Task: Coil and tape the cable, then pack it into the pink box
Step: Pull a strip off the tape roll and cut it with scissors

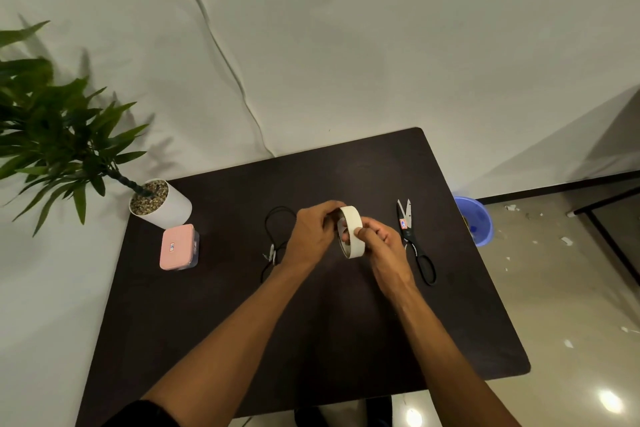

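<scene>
A roll of white tape is held upright above the middle of the dark table. My left hand grips the roll from its left side. My right hand pinches the roll's outer face with thumb and fingers. The black cable lies in a loose loop on the table just left of my left hand, partly hidden by it, with its light connector ends near my wrist. The pink box sits closed at the table's left side.
Black-handled scissors lie right of my right hand. A white pot with a green plant stands at the table's back left corner, behind the pink box. A blue bucket stands on the floor off the table's right edge.
</scene>
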